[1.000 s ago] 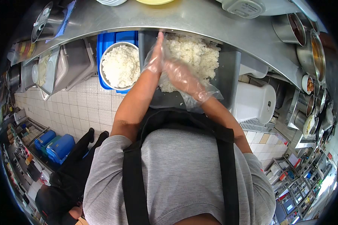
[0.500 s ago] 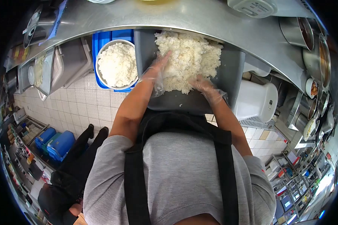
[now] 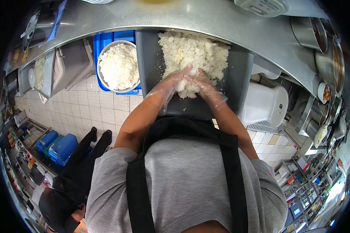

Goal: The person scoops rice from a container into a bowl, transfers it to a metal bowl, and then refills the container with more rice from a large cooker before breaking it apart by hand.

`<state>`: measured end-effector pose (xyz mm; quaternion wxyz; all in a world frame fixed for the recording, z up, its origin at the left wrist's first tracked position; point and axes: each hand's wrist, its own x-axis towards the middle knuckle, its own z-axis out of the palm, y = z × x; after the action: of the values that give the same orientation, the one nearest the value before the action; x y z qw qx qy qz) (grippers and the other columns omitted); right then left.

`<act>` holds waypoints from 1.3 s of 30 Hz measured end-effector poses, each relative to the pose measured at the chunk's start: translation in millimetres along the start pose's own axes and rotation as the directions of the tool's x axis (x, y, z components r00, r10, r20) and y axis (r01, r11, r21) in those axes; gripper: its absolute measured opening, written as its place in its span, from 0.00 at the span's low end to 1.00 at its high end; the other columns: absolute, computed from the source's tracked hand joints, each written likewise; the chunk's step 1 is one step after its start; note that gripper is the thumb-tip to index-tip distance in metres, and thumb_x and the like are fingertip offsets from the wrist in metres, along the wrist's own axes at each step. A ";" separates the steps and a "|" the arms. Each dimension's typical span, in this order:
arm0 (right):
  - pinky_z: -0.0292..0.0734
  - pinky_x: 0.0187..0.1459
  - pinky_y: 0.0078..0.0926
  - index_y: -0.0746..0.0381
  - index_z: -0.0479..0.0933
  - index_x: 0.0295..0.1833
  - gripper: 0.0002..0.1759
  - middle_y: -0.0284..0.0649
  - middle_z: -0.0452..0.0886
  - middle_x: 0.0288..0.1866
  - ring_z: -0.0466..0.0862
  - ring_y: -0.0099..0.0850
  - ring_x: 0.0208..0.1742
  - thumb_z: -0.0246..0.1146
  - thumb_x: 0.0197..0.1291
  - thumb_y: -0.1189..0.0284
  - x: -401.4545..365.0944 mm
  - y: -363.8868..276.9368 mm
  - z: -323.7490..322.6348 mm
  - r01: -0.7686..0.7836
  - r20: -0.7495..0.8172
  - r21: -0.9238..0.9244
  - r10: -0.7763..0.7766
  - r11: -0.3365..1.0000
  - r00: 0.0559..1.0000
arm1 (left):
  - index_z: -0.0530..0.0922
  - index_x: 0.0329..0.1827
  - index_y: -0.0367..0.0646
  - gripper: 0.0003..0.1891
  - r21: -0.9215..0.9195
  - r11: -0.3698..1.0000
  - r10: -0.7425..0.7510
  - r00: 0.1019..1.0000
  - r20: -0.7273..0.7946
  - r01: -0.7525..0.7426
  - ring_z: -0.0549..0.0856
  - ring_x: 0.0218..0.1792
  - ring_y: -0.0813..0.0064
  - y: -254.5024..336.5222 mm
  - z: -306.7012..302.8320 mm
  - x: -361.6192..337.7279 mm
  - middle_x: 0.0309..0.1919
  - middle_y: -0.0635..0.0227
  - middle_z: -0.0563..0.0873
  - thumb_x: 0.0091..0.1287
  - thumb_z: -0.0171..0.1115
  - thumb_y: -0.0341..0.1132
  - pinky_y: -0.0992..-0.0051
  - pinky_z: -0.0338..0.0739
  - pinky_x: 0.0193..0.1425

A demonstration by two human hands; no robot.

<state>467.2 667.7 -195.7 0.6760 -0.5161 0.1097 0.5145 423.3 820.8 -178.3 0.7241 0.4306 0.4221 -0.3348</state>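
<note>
A large mound of white cooked rice fills the far part of a deep grey tub. At the near edge of the mound, my two hands are close together with a clump of rice between them. My left hand has its fingers pointing up and right, curled against the clump. From the other side, my right hand presses its fingers inward on the same rice. Both hands wear clear plastic gloves. The fingertips are partly hidden in the rice.
A round bowl heaped with rice sits on a blue crate left of the tub. The steel counter overhangs the tub's far edge. A white stool stands at right. Another person is behind at left.
My hands were apart, at the left and near right of the mound. They have come together at its near edge, drawing rice between them.
</note>
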 end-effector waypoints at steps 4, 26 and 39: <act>0.64 0.64 0.29 0.76 0.36 0.72 0.68 0.58 0.67 0.64 0.69 0.40 0.65 0.79 0.40 0.63 -9.9 -22.3 5.0 0.123 -0.057 -0.379 -0.156 0.917 0.986 | 0.74 0.60 0.35 0.42 -0.072 0.978 0.196 0.980 -0.022 -0.197 0.69 0.62 0.61 0.7 23.3 -43.1 0.58 0.50 0.75 0.52 0.67 0.62 0.62 0.60 0.66; 0.59 0.67 0.36 0.61 0.51 0.73 0.61 0.56 0.64 0.67 0.64 0.48 0.69 0.75 0.37 0.50 -33.8 -33.2 19.8 0.259 0.108 -0.863 -0.342 0.434 0.933 | 0.61 0.70 0.45 0.38 -0.238 0.930 0.289 0.957 0.010 -0.279 0.71 0.63 0.57 15.6 37.5 -62.0 0.65 0.53 0.68 0.65 0.51 0.63 0.55 0.68 0.63; 0.74 0.49 0.30 0.62 0.76 0.53 0.27 0.46 0.82 0.43 0.81 0.37 0.44 0.68 0.46 0.63 -38.3 -49.7 28.6 0.249 0.015 -0.824 -0.420 0.509 0.907 | 0.71 0.54 0.25 0.42 0.333 0.902 0.321 0.943 -0.091 -0.275 0.81 0.39 0.66 13.0 31.0 -42.8 0.37 0.51 0.82 0.57 0.62 0.63 0.63 0.77 0.38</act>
<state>479.4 671.7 -128.0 0.4377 -0.8236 -0.1765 0.3147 426.4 803.2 -126.9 0.6563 0.6232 0.3431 -0.2514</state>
